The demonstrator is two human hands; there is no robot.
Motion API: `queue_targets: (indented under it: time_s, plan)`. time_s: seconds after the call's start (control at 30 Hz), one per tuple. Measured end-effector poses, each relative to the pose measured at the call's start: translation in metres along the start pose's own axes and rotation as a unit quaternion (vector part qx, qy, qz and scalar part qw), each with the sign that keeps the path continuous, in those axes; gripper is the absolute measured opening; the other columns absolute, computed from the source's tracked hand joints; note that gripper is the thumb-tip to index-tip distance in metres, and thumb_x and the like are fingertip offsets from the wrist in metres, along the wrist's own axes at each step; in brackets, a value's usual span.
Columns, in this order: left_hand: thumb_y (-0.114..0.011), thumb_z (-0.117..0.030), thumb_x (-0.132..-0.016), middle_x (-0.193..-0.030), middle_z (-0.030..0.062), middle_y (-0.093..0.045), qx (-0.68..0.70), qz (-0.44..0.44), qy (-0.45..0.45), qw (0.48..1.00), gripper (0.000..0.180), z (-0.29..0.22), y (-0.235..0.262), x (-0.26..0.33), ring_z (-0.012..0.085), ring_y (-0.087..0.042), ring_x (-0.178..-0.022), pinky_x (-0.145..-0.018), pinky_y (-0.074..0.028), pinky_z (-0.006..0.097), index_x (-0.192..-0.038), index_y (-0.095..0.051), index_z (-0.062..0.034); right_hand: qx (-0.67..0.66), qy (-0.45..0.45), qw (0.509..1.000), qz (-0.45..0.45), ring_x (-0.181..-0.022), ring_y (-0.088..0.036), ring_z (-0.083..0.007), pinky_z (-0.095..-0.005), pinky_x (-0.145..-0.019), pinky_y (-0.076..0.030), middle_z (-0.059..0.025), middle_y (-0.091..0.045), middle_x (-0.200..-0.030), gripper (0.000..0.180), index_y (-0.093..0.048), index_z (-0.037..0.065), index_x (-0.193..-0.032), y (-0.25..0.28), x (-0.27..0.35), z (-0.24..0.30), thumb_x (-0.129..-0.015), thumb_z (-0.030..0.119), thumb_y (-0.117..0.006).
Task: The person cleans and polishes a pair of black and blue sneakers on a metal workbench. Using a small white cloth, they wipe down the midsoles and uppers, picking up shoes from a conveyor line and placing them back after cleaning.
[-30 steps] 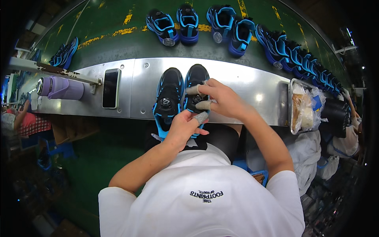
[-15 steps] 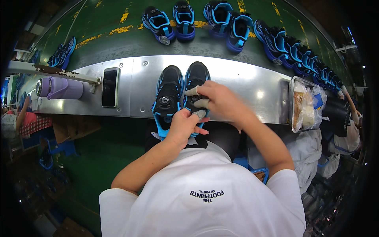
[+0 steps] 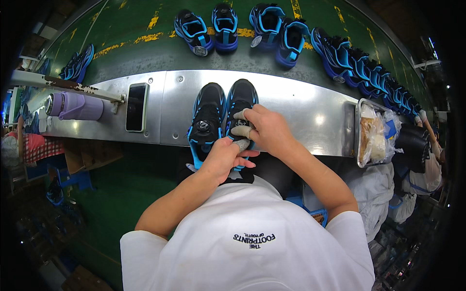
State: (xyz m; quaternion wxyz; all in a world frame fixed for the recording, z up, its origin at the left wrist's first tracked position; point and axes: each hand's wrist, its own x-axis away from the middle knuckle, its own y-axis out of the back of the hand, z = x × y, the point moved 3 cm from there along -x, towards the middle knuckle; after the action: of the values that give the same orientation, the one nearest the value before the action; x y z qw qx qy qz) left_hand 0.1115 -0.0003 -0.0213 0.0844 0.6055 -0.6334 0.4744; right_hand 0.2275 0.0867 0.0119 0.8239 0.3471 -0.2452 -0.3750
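Two black and blue sneakers stand side by side at the bench's near edge, toes pointing away from me: a left sneaker (image 3: 208,104) and a right sneaker (image 3: 241,93). Each has a round lacing dial on top. My left hand (image 3: 224,157) is closed at the right sneaker's collar, thumb and finger pinching its tongue area while other fingers stick out. Over the same shoe, my right hand (image 3: 268,127) curls its fingers around the small dial (image 3: 241,123). Some fingertips on both hands wear cloth covers. The sneakers' heels are partly hidden by my left hand.
The metal bench (image 3: 301,116) carries a phone (image 3: 137,107) and a lilac bottle (image 3: 80,106) on the left, and a tray (image 3: 359,133) of plastic-wrapped items on the right. Beyond it, rows of sneakers (image 3: 224,28) stand on a green surface. Other people work at both sides.
My right hand, blurred by motion before, is now steady at the right sneaker's dial. My left hand stays at the collar.
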Motion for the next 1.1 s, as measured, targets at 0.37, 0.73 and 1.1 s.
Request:
queue_targets:
  time_s: [0.37,0.73,1.1]
  plan:
    - [-0.047,-0.010,-0.098,-0.113,0.0136,-0.063,0.004,-0.003,0.003,1.000,0.027,0.001,-0.009,-0.011,0.0292,-0.066,-0.104,-0.070,-0.058,0.036,-0.119,-0.056,0.0034,-0.035,0.067,0.997,-0.019,-0.083,-0.059,-0.0286,-0.0378,-0.072,-0.049,-0.0115,-0.055,-0.087,0.033,-0.071,0.012,-0.107,0.000,0.006,-0.014,-0.075,0.019,-0.076]
    - [-0.046,-0.009,-0.098,-0.112,0.0135,-0.064,0.029,0.000,-0.001,1.000,0.027,0.004,-0.028,-0.014,0.0278,-0.066,-0.103,-0.075,-0.057,0.035,-0.119,-0.057,0.0034,-0.084,0.118,0.987,0.070,-0.076,-0.054,-0.0231,-0.0327,-0.069,-0.046,-0.0085,-0.052,-0.085,0.035,-0.071,0.016,-0.111,0.027,-0.006,-0.027,-0.076,0.017,-0.075]
    - [-0.047,-0.009,-0.097,-0.108,0.0126,-0.065,0.037,0.024,-0.010,0.999,0.026,0.006,-0.043,-0.012,0.0264,-0.066,-0.102,-0.077,-0.057,0.035,-0.118,-0.058,0.0025,-0.137,0.089,0.985,0.057,-0.080,-0.053,-0.0221,-0.0322,-0.072,-0.046,-0.0088,-0.052,-0.086,0.037,-0.070,0.016,-0.114,0.045,0.006,-0.038,-0.077,0.016,-0.074]
